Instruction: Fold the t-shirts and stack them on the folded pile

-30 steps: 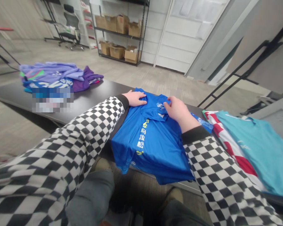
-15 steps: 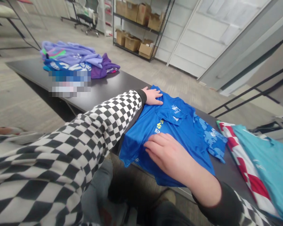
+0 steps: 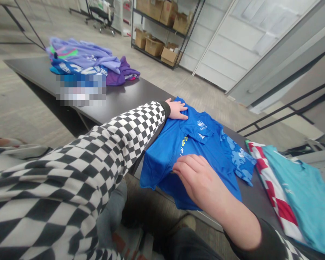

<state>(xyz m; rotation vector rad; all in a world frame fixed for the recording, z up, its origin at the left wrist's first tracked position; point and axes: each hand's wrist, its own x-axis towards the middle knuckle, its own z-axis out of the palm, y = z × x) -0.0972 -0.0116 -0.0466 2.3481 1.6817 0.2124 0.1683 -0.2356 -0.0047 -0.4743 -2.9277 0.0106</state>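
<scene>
shelf (image 3: 159, 24) holds cardboard boxes (image 3: 154, 47) on two levels | wheeled chair (image 3: 102, 14) stands left of shelf | white cabinet (image 3: 221, 50) stands right

An office-type workroom with a storage area, as indicated by the wheeled chair (image 3: 103, 16) with its star-shaped base and the greyish, carpet-like floor (image 3: 162, 80). Against the far side stands a dark open-frame rack (image 3: 160, 24) bearing cardboard boxes (image 3: 155, 47) (at least one with its flaps open), beside tall white panels (image 3: 219, 48); a plain dark table (image 3: 121, 99) occupies the foreground.
</scene>
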